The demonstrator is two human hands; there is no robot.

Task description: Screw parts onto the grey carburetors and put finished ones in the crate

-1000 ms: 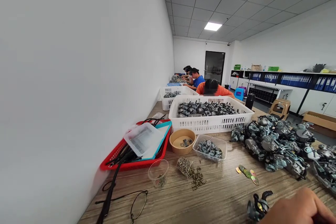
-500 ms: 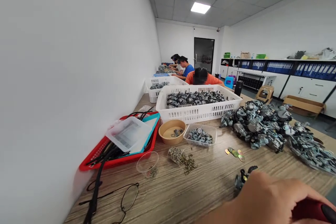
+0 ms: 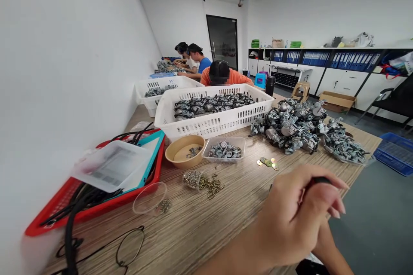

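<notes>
The left hand [image 3: 297, 219] is closed around a small dark object [image 3: 319, 179] over the wooden bench [image 3: 193, 232], with carburetors [image 3: 290, 129] heaped beyond, in a white room [image 3: 64, 73]; the right hand's [image 3: 327, 247] grip I cannot tell.

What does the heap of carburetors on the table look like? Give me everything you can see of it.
The heap of carburetors lies loose on the wood-grain table, just right of the white plastic basket. Their grey-silver metal bodies, with round covers and protruding fittings, are piled against one another at mixed angles. Beyond its right end lies a clear plastic bag of similar metal parts.
</notes>
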